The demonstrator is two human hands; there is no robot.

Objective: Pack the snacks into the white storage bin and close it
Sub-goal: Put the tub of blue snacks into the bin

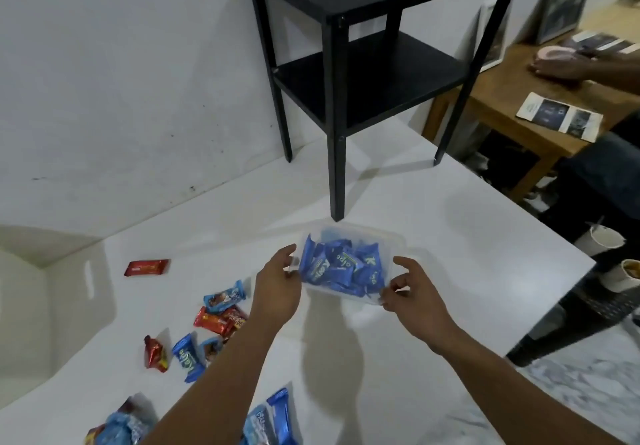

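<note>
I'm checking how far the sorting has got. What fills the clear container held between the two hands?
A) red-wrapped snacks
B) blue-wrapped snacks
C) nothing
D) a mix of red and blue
B: the clear container between the left hand and the right hand shows only blue-wrapped snacks; the red-wrapped snacks lie on the white table.

Two hands (277, 280) (414, 292), one clear container (398, 236), one white bin (86, 271).

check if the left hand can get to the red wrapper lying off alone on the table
Probably yes: the red wrapper lies alone on bare table, nothing between, but the left hand grips the clear box and must let go.
</note>
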